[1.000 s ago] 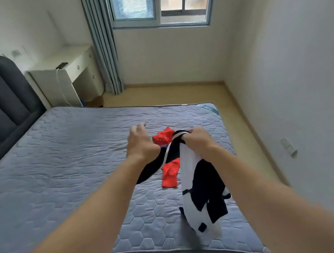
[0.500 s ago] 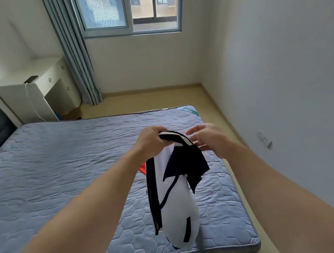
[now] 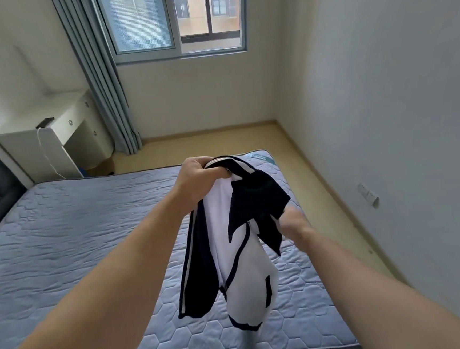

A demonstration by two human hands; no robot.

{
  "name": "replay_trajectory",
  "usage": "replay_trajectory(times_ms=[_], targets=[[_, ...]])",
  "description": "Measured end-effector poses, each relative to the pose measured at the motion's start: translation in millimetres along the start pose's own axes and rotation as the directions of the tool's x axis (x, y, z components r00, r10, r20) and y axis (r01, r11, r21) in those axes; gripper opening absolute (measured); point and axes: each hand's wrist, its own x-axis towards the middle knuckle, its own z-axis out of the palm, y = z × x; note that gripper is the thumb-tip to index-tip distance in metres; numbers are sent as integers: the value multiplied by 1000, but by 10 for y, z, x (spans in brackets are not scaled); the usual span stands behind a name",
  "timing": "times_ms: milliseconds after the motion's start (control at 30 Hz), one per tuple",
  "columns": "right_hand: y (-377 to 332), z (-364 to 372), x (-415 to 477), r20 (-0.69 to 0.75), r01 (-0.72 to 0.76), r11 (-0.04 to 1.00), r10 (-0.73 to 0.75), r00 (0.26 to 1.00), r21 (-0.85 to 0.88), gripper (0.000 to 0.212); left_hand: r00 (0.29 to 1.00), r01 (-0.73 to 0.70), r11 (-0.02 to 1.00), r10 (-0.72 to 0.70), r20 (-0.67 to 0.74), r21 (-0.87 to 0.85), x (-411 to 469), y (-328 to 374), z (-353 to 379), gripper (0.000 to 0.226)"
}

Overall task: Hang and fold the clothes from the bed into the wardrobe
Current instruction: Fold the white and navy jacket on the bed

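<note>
Above the foot end of the bed [image 3: 75, 229], the person holds up a white and navy garment [image 3: 244, 256]. It hangs free in the air and does not touch the mattress. The left hand [image 3: 200, 177] is closed tight around the collar part, at the top of the garment. The right hand [image 3: 293, 223] is lower and closer to the bed's right edge, just beside a dark flap of the cloth. This hand is blurred and its fingers are partly hidden behind the flap, so I cannot tell if it pinches the cloth or only touches it. The two hands are apart, one high and one low.

I judge that the step in hand is to open the garment out, so that it can be hung or folded. To do this well, the right hand should find the second shoulder or the other side of the collar, not a loose flap, and take it firmly. Then both hands should come to the same height over the bed and pull apart gently, so that the cloth falls straight. A short shake would free any twisted part. The wardrobe is not in view.
</note>
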Motion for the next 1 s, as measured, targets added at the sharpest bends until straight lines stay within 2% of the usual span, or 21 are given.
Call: replay_trajectory(times_ms=[100, 167, 233, 267, 367, 433, 467, 500, 533, 633, 700, 833, 900, 933, 1000], targets=[[-349, -143, 88, -244, 82, 996, -74, 967, 23, 27, 996, 25, 959, 1, -89, 281, 48, -115, -68, 11], [-610, -243, 157, -367, 182, 979, -139, 920, 87, 36, 998, 25, 867, 3, -55, 498, 67, -242, -71, 23], [-836, -304, 194, -361, 254, 953, -182, 915, 165, 40, 999, 5, 735, -26, 21, 678, 63, -406, -48, 33], [-915, -324, 189, -328, 269, 949, -205, 922, 163, 39, 998, 8, 714, -47, 37, 700, 50, -490, -37, 32], [-998, -368, 154, -212, 304, 949, -280, 936, 88, 40, 994, 70, 770, -106, 20, 635, 25, -595, 2, 21], [-990, -406, 105, -122, 275, 947, -257, 959, 166, 38, 989, 109, 893, -140, 40, 437, 18, -555, 0, 15], [-983, -431, 77, -68, 230, 943, -220, 973, 240, 28, 988, 113, 937, -141, 64, 331, 17, -529, -6, 14], [-952, -466, 73, -16, 193, 939, -197, 980, 286, 21, 988, 104, 958, -131, 82, 266, 30, -512, -17, 9], [-913, -502, 72, 36, 188, 940, -206, 978, 285, 27, 989, 92, 965, -117, 86, 247, 53, -510, -30, 7], [-750, -597, 103, 150, 241, 965, -254, 955, 99, 57, 996, 85, 935, -90, 0, 346, 146, -539, -53, 21], [-657, -636, 158, 144, 267, 964, -262, 954, -17, 62, 998, 66, 933, -56, -37, 355, 187, -553, -32, 19], [-499, -642, 213, 112, 253, 949, -235, 965, -187, 47, 995, -48, 911, 77, -55, 409, 191, -606, 8, 20], [-418, -610, 256, 64, 228, 934, -219, 974, -276, 22, 983, -122, 872, 173, -65, 474, 198, -660, 31, 21], [-398, -586, 272, 30, 214, 912, -218, 976, -349, 16, 974, -149, 849, 214, -71, 507, 203, -694, 44, 19], [-355, -529, 315, -29, 157, 879, -190, 981, -450, 24, 960, -164, 816, 262, -101, 553, 218, -752, 59, 22]])
